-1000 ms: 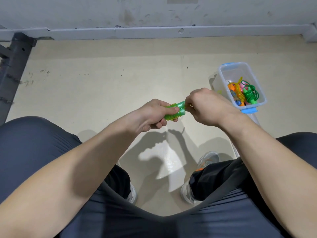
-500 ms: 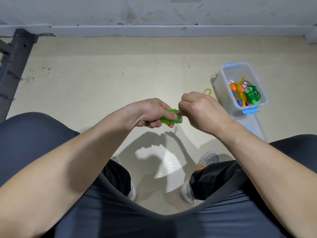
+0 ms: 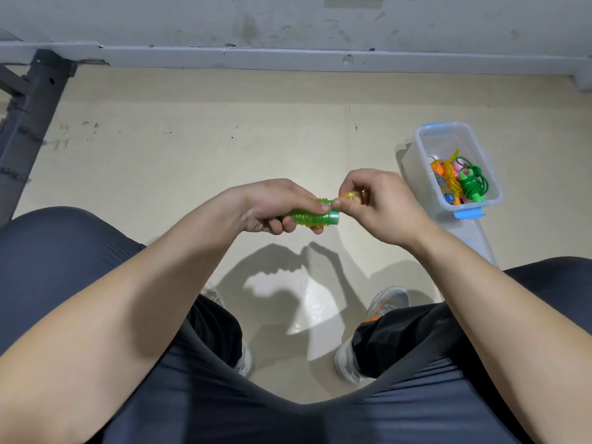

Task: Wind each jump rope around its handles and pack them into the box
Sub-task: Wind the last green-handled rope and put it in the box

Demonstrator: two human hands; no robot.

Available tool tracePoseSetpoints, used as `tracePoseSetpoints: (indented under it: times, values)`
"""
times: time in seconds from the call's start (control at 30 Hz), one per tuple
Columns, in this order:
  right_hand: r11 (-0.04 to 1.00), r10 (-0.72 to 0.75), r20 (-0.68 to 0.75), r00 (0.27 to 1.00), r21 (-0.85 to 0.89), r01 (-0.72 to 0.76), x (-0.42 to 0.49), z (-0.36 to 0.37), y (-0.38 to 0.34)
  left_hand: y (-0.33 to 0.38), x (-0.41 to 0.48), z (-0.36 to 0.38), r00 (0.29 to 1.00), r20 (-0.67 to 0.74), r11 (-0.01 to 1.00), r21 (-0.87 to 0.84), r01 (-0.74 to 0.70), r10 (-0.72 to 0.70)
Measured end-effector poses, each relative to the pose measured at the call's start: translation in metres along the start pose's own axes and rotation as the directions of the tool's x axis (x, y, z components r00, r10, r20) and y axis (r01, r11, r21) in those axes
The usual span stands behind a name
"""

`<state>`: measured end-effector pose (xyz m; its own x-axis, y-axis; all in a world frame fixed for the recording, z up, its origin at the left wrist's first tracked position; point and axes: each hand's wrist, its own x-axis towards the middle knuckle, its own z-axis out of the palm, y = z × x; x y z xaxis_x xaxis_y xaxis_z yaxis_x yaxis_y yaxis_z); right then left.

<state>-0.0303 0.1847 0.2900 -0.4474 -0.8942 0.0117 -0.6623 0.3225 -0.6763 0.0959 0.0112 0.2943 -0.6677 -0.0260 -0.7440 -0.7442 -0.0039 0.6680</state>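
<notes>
Left hand [image 3: 272,206] grips the green handles [image 3: 312,217] from above, fingers curled round them and thumb underneath; the handles lie roughly level, their capped ends projecting past the fingers toward the right hand [image 3: 381,205]; turns of yellow-green rope [image 3: 348,196] are wound around the handles near that end. Right hand sits just beside the handle caps, fingers bent, thumb and forefinger pinching a short stretch of the rope just above the caps; the two hands are nearly touching. The bundle is held in the air above the floor [image 3: 192,155], between the person's knees. The clear box [image 3: 420,149] with blue clips stands open on the floor well to the right of the hands; packed jump ropes [image 3: 471,182] in orange, yellow, pink and green lie in its near end. A clear lid [image 3: 475,238] lies on the floor against the box's near side; how it is propped cannot be told.
</notes>
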Motion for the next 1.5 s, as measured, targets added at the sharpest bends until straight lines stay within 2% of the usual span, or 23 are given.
tracePoseSetpoints:
  times: [0.1, 0.2, 0.33, 0.4, 0.5, 0.6, 0.67, 0.8, 0.93, 1.17, 1.27, 1.37, 1.5]
  values:
    - [0.949, 0.111, 0.039, 0.993, 0.293, -0.118, -0.001, 0.007, -0.008, 0.007, -0.006, -0.005, 1.000, 0.004, 1.000, 0.010, -0.011, 0.011]
    - [0.796, 0.188, 0.147, 0.971, 0.556, -0.239, 0.001, 0.011, -0.014, 0.013, -0.010, 0.004, 1.000, 0.026, 0.999, 0.029, -0.018, 0.017]
    - [0.691, 0.154, 0.211, 0.965, 0.675, -0.258, -0.001, 0.011, -0.021, 0.019, -0.015, 0.019, 0.997, 0.065, 0.999, 0.001, -0.046, 0.046]
    - [0.658, 0.185, 0.152, 0.971, 0.714, -0.238, -0.001, 0.011, -0.025, 0.022, -0.017, 0.026, 0.999, 0.004, 0.993, -0.111, -0.049, 0.050]
    - [0.726, 0.228, -0.028, 0.973, 0.671, -0.150, 0.003, 0.014, -0.025, 0.023, -0.017, 0.035, 0.989, -0.145, 0.944, -0.322, -0.078, 0.032]
    - [0.730, 0.293, -0.075, 0.953, 0.661, -0.172, 0.003, 0.024, -0.023, 0.020, -0.009, 0.035, 0.951, -0.303, 0.860, -0.468, -0.203, 0.059]
    - [0.725, 0.325, -0.080, 0.942, 0.661, -0.195, 0.000, 0.032, -0.022, 0.020, -0.006, 0.036, 0.929, -0.367, 0.845, -0.481, -0.235, 0.050]
    - [0.723, 0.369, -0.144, 0.918, 0.666, -0.186, -0.004, 0.035, -0.026, 0.015, -0.005, 0.050, 0.917, -0.397, 0.866, -0.446, -0.225, 0.034]
    - [0.729, 0.306, -0.093, 0.947, 0.663, -0.170, -0.009, 0.039, -0.030, 0.008, -0.001, 0.055, 0.897, -0.442, 0.847, -0.470, -0.247, 0.016]
    - [0.854, 0.267, 0.071, 0.961, 0.444, -0.271, -0.010, 0.036, -0.033, 0.006, -0.004, 0.055, 0.896, -0.443, 0.863, -0.462, -0.206, -0.023]
    - [0.873, 0.260, 0.099, 0.961, 0.401, -0.277, -0.006, 0.027, -0.033, 0.010, -0.003, 0.042, 0.922, -0.385, 0.837, -0.518, -0.176, -0.045]
    - [0.851, 0.325, 0.091, 0.941, 0.407, -0.333, -0.004, 0.028, -0.024, 0.013, -0.005, 0.020, 0.963, -0.264, 0.730, -0.669, -0.142, -0.054]
    - [0.859, 0.379, 0.053, 0.924, 0.352, -0.373, -0.003, 0.028, -0.025, 0.008, -0.008, 0.006, 0.983, -0.182, 0.505, -0.845, -0.173, 0.032]
